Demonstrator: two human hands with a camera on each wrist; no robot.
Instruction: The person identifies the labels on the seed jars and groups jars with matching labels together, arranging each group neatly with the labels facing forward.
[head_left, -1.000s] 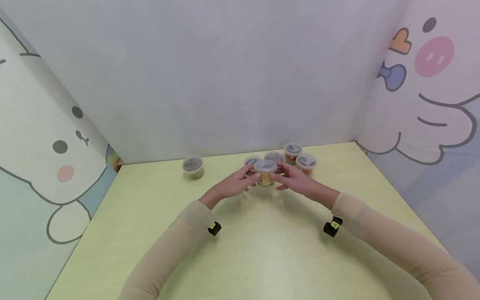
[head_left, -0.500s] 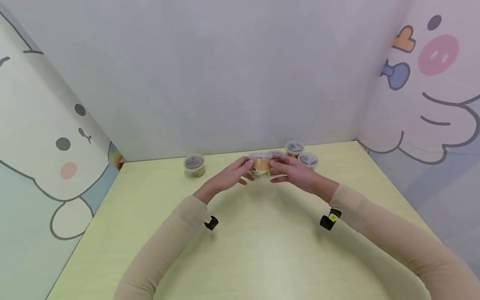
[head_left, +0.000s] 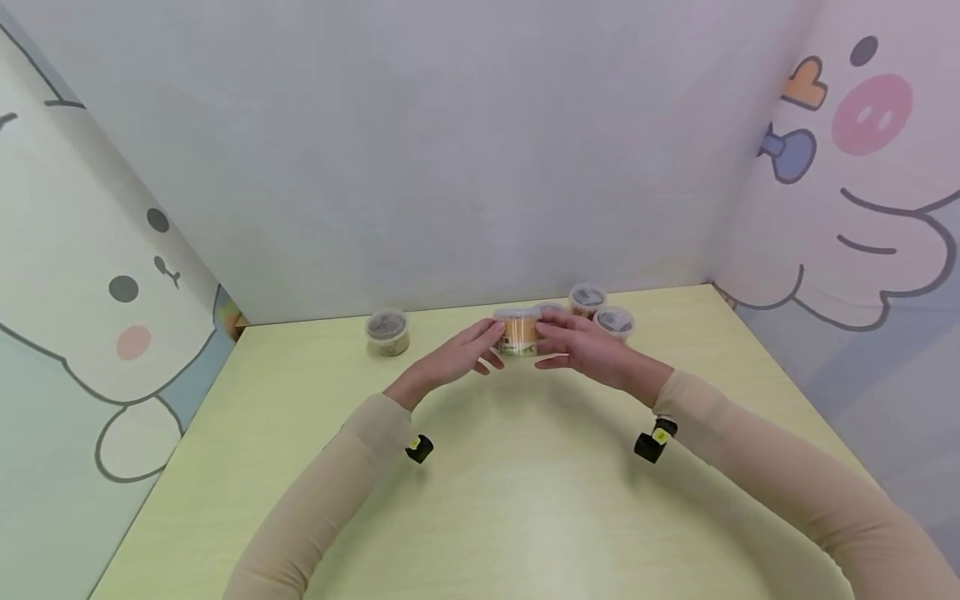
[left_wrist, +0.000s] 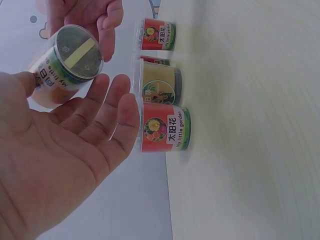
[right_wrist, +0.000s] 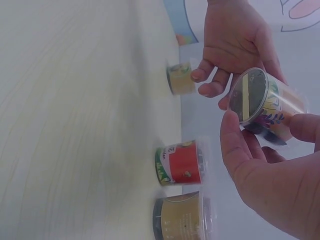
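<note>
Both hands hold one small clear plastic cup (head_left: 517,333) with an orange label between them, raised over the table near its back edge. Its side label faces the head camera. My left hand (head_left: 459,354) grips its left side with thumb and fingers, and my right hand (head_left: 585,343) grips its right side. In the left wrist view the cup's (left_wrist: 77,57) dark base shows a pale yellow strip, and the label reads "My little g…". The right wrist view shows the same base, with the right thumb (right_wrist: 305,127) on the cup's side.
Behind the hands stand several similar lidded cups, among them a red-labelled cup (left_wrist: 165,127) and a tan-labelled cup (left_wrist: 160,82). Another tan cup (head_left: 387,333) stands apart at the back left. A pale wall (head_left: 465,167) rises behind the yellow table (head_left: 517,483).
Both hands have lifted the orange-labelled cup a little and tilted it so its label, rather than its lid, faces the head camera. It has also shifted slightly left.
</note>
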